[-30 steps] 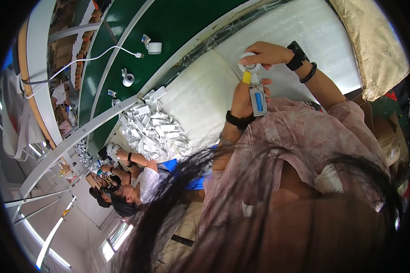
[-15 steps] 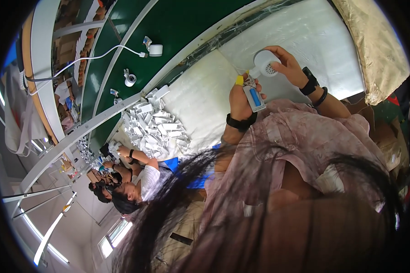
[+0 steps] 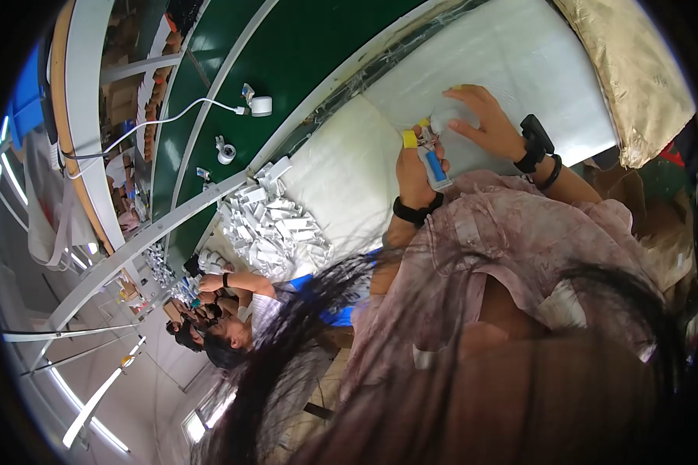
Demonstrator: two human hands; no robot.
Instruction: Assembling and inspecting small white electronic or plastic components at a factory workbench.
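Note:
My left hand [image 3: 416, 174] is closed around a small white handle casing [image 3: 440, 177] with a blue cylindrical battery [image 3: 435, 164] and thin wires showing in its open side. Yellow wrapping covers the thumb tip. A round white fan-like head [image 3: 444, 118] lies at the top of the casing, blurred. My right hand [image 3: 485, 124] is beside this head, thumb and fingers spread apart; the thumb overlaps the head's edge, and whether it touches I cannot tell.
A heap of white casings [image 3: 275, 225] lies to the left on the pale sheet [image 3: 341, 167]. Beyond the ledge, a green belt [image 3: 310, 46] carries white round parts [image 3: 261, 106] and a white cable [image 3: 163, 101]. Brown wrapping [image 3: 636, 70] stands at right; another person [image 3: 236, 329] sits at left.
My right hand has let go of the round white head and opened its fingers. The head has turned, its grille no longer showing. My left hand keeps the casing, and the view has shifted slightly.

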